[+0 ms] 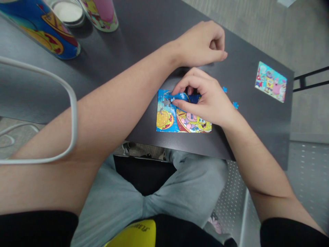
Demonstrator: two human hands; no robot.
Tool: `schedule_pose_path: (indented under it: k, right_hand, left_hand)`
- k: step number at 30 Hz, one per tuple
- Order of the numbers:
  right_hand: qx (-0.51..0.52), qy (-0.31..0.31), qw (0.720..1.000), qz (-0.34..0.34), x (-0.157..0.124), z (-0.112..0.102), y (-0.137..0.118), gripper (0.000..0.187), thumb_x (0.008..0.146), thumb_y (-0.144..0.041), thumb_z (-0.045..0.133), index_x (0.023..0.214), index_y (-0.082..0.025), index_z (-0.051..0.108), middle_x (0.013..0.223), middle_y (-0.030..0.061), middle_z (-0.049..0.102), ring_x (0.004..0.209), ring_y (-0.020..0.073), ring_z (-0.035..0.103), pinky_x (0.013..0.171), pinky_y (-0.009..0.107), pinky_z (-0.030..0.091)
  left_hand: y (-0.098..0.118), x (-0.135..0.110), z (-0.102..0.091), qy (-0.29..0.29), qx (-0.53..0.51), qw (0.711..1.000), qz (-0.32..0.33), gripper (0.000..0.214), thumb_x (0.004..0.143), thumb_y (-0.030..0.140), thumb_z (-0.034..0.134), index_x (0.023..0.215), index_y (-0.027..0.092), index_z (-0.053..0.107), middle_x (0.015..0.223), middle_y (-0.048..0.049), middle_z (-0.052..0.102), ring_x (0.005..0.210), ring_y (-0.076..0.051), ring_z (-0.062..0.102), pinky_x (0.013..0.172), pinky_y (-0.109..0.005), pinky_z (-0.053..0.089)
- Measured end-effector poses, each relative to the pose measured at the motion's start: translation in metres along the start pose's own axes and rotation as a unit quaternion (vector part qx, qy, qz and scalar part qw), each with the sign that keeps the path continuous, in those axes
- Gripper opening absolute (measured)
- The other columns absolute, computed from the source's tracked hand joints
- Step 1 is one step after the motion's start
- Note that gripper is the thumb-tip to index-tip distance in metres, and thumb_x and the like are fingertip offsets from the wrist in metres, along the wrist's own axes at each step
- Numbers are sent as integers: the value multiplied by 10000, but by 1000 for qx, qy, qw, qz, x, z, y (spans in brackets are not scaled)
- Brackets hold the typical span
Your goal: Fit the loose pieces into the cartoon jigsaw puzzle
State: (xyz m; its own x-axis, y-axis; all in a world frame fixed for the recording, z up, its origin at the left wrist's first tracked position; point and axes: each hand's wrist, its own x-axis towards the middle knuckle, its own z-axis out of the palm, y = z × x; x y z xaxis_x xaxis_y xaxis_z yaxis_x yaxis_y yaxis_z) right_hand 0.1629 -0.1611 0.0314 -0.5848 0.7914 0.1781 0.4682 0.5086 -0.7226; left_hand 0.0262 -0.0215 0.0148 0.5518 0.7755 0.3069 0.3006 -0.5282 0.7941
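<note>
A small cartoon jigsaw puzzle (169,118) lies near the front edge of the dark table (144,31). One gap shows in its upper left part. My right hand (205,99) rests on the puzzle's top edge, its thumb and forefinger pinched on a blue puzzle piece (175,100) right beside that gap. My left hand (203,43) lies just behind the puzzle, fingers curled into a loose fist with nothing visible in it. Two loose blue pieces (235,105) lie on the table to the right of my right hand.
A finished small puzzle picture (270,81) lies at the table's right end. Colourful cups (46,31) and a white-topped jar (69,12) stand at the back left. A white cable (73,109) loops at the left. My knees are below the table edge.
</note>
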Motion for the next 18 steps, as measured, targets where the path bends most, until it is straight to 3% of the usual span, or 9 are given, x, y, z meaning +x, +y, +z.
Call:
schedule_pose_path:
  k: [6, 9, 12, 15, 18]
  right_hand:
    - [-2, 129, 991, -37, -4, -30, 15, 383, 1167, -701, 931, 1180, -318, 936, 1028, 70, 824, 892, 266, 701, 892, 495, 630]
    - [-58, 197, 978, -22, -8, -58, 28, 506, 1137, -833, 926, 1108, -328, 906, 979, 71, 804, 835, 260, 660, 835, 492, 591]
    - [-121, 218, 968, 28, -16, -90, 37, 440, 1072, -757, 1016, 1043, -338, 882, 966, 90, 823, 806, 274, 645, 841, 518, 581]
    - [-153, 157, 969, 115, -27, -119, 40, 304, 1011, -558, 1062, 976, -307, 893, 946, 90, 852, 813, 268, 677, 858, 508, 571]
    - [-155, 33, 958, 237, -36, -140, 37, 317, 956, -554, 1085, 962, -290, 911, 891, 63, 865, 848, 277, 732, 854, 478, 600]
  left_hand:
    - [-3, 1, -3, -21, -54, 998, -19, 269, 984, -119, 834, 1041, 110, 962, 973, -83, 946, 945, -239, 896, 869, -368, 583]
    - [-6, 2, -6, -27, -46, 998, -13, 228, 953, 48, 902, 898, 270, 908, 972, -28, 941, 971, -253, 873, 940, -455, 633]
    - [-10, 1, -8, -25, -33, 999, -4, 197, 980, 247, 932, 856, 390, 875, 977, 18, 944, 942, -233, 826, 989, -477, 647]
    - [-15, 1, -9, -10, -33, 999, -4, 89, 949, 259, 908, 914, 341, 912, 932, 2, 924, 919, -227, 815, 1007, -457, 646]
    - [-20, 0, -9, -6, -26, 1000, -2, 29, 943, 321, 924, 932, 346, 931, 884, 9, 918, 894, -218, 796, 1014, -416, 658]
